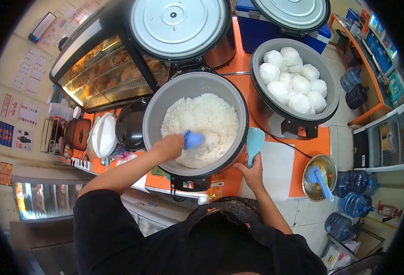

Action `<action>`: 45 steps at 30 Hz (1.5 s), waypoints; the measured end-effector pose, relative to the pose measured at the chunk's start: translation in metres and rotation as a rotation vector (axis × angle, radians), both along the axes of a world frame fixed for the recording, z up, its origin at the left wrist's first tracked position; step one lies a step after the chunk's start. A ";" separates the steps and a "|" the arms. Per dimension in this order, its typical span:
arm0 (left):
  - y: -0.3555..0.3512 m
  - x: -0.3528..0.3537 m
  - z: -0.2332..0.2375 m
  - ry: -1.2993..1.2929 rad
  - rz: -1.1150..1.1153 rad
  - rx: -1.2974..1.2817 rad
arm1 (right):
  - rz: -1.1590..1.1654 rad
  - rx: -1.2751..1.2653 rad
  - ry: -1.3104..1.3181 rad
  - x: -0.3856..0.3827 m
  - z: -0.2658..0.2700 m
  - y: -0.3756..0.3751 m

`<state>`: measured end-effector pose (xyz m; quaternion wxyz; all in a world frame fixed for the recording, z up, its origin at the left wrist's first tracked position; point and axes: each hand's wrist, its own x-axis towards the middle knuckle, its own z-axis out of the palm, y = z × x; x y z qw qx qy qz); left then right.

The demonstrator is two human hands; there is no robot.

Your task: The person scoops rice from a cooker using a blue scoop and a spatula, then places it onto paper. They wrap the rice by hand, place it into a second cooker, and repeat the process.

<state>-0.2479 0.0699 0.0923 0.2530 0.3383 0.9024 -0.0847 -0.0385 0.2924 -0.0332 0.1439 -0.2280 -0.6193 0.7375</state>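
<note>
Blue scoop (193,140) is clasped in left hand (169,147) over rice (206,117); right hand (252,174) clasps teal paddle (255,140).

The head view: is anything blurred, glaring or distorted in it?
In the head view, the blue scoop in the left hand looks blurred; the glass food case glows yellow; lines bend strongly toward the dark corners.

"Where is the camera?"

"On the head of the wearer (197,247), above the near side of the rice cooker (152,123), facing forward and steeply down."

"How close?"

"Near the rice cooker, yet wide enough to take in tabletop (319,140) around it and floor (303,213) to its right."
</note>
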 end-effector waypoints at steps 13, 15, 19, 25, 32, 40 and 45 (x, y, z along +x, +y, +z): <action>0.016 -0.038 0.023 -0.013 -0.080 0.018 | 0.016 -0.041 -0.031 -0.002 -0.003 0.000; 0.021 -0.045 -0.011 0.107 -0.061 0.119 | 0.018 -0.040 -0.040 -0.002 0.000 -0.001; 0.029 -0.022 -0.033 -0.004 -0.207 0.120 | 0.000 -0.062 -0.040 -0.004 0.003 -0.006; 0.023 0.011 0.023 -0.238 -0.212 0.019 | -0.029 -0.098 -0.025 -0.004 0.003 -0.015; 0.052 0.007 -0.004 -0.275 -0.194 0.025 | -0.049 -0.060 -0.007 -0.003 -0.003 -0.017; 0.019 -0.016 0.053 -0.484 -0.321 0.022 | -0.029 0.074 -0.015 -0.003 0.013 -0.011; -0.001 -0.041 0.085 -0.786 0.111 0.007 | 0.056 0.507 0.058 0.005 0.003 0.016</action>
